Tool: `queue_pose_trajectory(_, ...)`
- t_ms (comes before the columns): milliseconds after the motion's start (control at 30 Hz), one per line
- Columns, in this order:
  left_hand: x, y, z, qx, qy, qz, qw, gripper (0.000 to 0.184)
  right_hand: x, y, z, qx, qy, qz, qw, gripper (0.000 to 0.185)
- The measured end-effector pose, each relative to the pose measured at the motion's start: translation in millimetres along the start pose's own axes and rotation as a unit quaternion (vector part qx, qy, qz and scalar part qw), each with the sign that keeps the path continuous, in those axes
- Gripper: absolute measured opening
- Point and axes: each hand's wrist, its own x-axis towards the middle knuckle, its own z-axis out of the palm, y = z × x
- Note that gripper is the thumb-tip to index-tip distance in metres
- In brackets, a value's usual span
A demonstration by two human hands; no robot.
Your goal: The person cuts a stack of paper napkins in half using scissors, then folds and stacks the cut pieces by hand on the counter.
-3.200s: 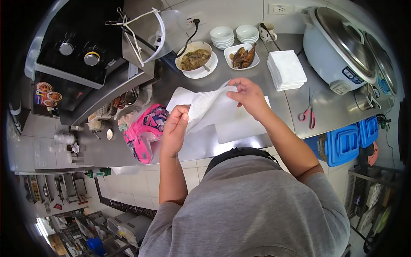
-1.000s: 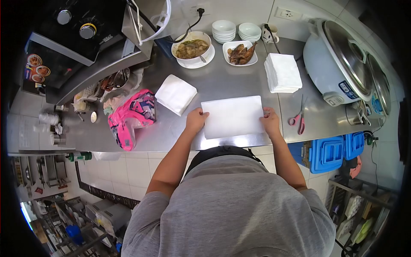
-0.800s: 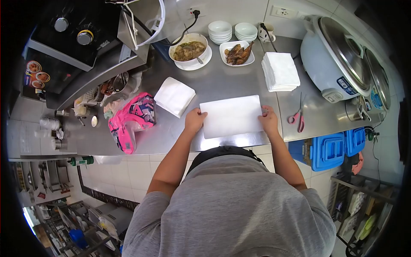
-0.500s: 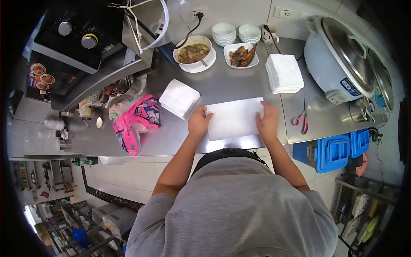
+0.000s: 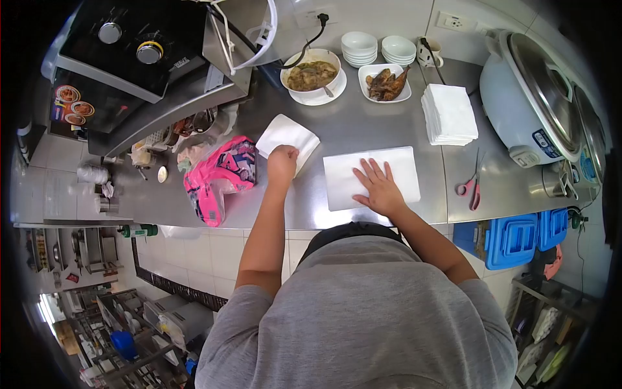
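Observation:
A white paper napkin (image 5: 340, 178), opened into a rectangle, lies flat on the steel counter in front of me. My right hand (image 5: 381, 191) presses on it, palm down with fingers spread. To the left, my left hand (image 5: 283, 165) is closed at the near side of a smaller stack of folded white napkins (image 5: 288, 133), its fingers pinched on the paper there. How many layers it grips is hidden. A taller stack of folded napkins (image 5: 448, 113) stands to the right, beyond the pink-handled scissors (image 5: 475, 191).
A pink plastic package (image 5: 217, 185) lies at the left. Along the back are a bowl of stew (image 5: 312, 74), a dish of fried fish (image 5: 387, 86) and stacked white bowls (image 5: 359, 48). A large rice cooker (image 5: 525, 104) stands at right, a microwave (image 5: 129, 45) upper left.
My left hand has left the flat napkin's left edge and moved to the smaller stack. My right hand has shifted inward from the right edge and now lies spread on the napkin.

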Motion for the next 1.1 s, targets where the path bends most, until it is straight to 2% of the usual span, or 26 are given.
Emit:
queue_pose_trajectory(167,4,-13,3,0.007,0.017,0.014,1.000,0.008,0,-1,-3,0.008,0.001,0.001,1.000,0.067)
queue_pose_trajectory(267,6,-14,-1,-0.027,0.054,-0.031,0.998,0.009,0,-1,-4,0.010,-0.001,0.002,1.000,0.068)
queue_pose_trajectory(367,7,-11,-23,-0.168,0.040,-0.075,0.982,0.010,3,0,-2,0.037,-0.015,0.023,0.999,0.068)
queue_pose_trajectory(400,8,-8,-33,-0.319,-0.004,-0.140,0.937,0.013,5,1,-2,0.050,-0.021,0.033,0.998,0.067)
queue_pose_trajectory(500,-1,48,-84,-0.566,-0.051,-0.117,0.815,0.014,31,-3,-34,0.223,0.086,0.082,0.968,0.065)
queue_pose_trajectory(533,-5,57,-98,-0.578,-0.067,-0.100,0.807,0.015,42,-13,-61,0.270,0.128,0.106,0.948,0.061)
queue_pose_trajectory(633,-14,76,-128,-0.599,-0.106,-0.062,0.792,0.016,72,-16,-117,0.430,0.214,0.066,0.875,0.057)
queue_pose_trajectory(733,-21,91,-146,-0.604,-0.115,-0.057,0.787,0.015,91,-16,-157,0.494,0.105,0.034,0.863,0.056)
queue_pose_trajectory(800,-22,96,-152,-0.621,-0.116,-0.055,0.773,0.014,94,-19,-167,0.593,0.011,0.076,0.801,0.060)
queue_pose_trajectory(833,-23,96,-152,-0.652,-0.105,-0.060,0.748,0.017,95,-21,-169,0.637,-0.037,0.096,0.764,0.062)
queue_pose_trajectory(933,-26,88,-149,-0.733,-0.084,-0.070,0.672,0.027,89,-23,-160,0.709,-0.075,0.055,0.699,0.068)
queue_pose_trajectory(1000,-28,77,-142,-0.772,-0.094,-0.068,0.625,0.037,87,-34,-147,0.701,-0.074,0.058,0.707,0.071)
queue_pose_trajectory(1067,-31,55,-128,-0.802,-0.152,-0.088,0.570,0.043,86,-47,-121,0.710,-0.068,0.092,0.695,0.068)
queue_pose_trajectory(1100,-32,51,-125,-0.815,-0.183,-0.099,0.541,0.047,86,-53,-113,0.737,-0.111,0.124,0.655,0.065)
